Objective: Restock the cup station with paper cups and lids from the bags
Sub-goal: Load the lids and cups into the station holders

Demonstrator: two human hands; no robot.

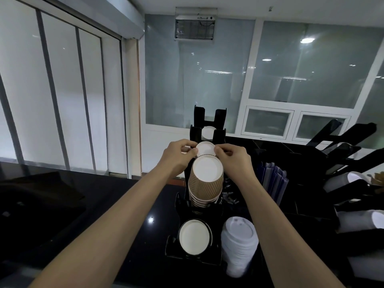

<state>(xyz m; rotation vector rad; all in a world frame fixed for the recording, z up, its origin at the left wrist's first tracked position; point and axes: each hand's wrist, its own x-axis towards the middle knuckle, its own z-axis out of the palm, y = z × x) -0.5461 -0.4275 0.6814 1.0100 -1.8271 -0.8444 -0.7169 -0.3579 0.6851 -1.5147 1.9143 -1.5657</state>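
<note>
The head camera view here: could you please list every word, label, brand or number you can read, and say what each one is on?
No text can be read for certain.
Wall-mounted unit above the glass: a small dark brand mark on its white top strip, too blurred to read.
Brown ribbed cups, white lids, black cup rack: no print visible.

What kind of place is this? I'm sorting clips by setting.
Probably a café or drinks counter's self-serve area: a black tiered cup rack holding brown ripple paper cups, a stack of white sip lids on the black counter, and both hands setting a cup in.
</note>
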